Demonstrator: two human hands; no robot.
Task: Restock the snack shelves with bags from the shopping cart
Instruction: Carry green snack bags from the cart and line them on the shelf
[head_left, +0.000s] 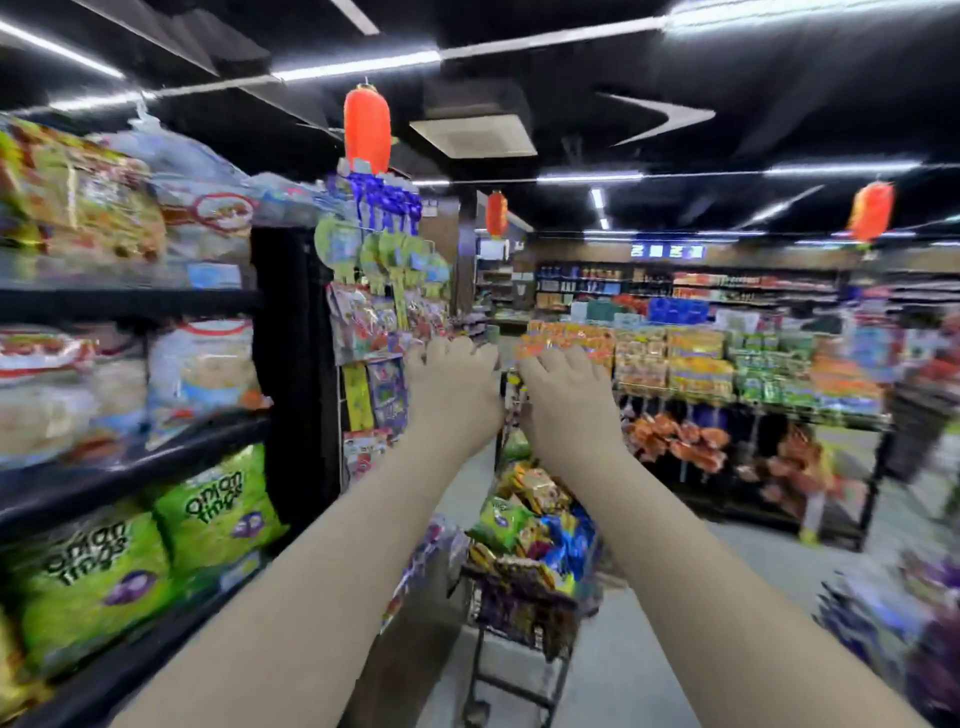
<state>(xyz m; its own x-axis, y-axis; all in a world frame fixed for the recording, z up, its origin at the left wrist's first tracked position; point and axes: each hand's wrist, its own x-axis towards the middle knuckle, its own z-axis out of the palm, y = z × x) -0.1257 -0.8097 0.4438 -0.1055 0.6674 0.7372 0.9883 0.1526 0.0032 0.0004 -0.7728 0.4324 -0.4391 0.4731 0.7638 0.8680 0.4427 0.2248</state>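
Note:
The shopping cart (519, 631) stands in the aisle ahead of me, piled with colourful snack bags (530, 514). Both my arms stretch forward above it. My left hand (453, 387) and my right hand (567, 397) are raised side by side, backs toward me, fingers bent away from me, and no bag shows in either. They hover well above the cart's load. On my left, the snack shelves (130, 470) carry green onion-ring bags (221, 512) low down and pale chip bags (202, 374) higher up. The whole view is motion-blurred.
A hanging rack of small packets (379, 332) juts out at the shelf end, just left of my left hand. A low display of snack packs (727, 374) fills the right side. Grey floor (675, 649) runs to the right of the cart. More goods (909, 623) sit at the lower right.

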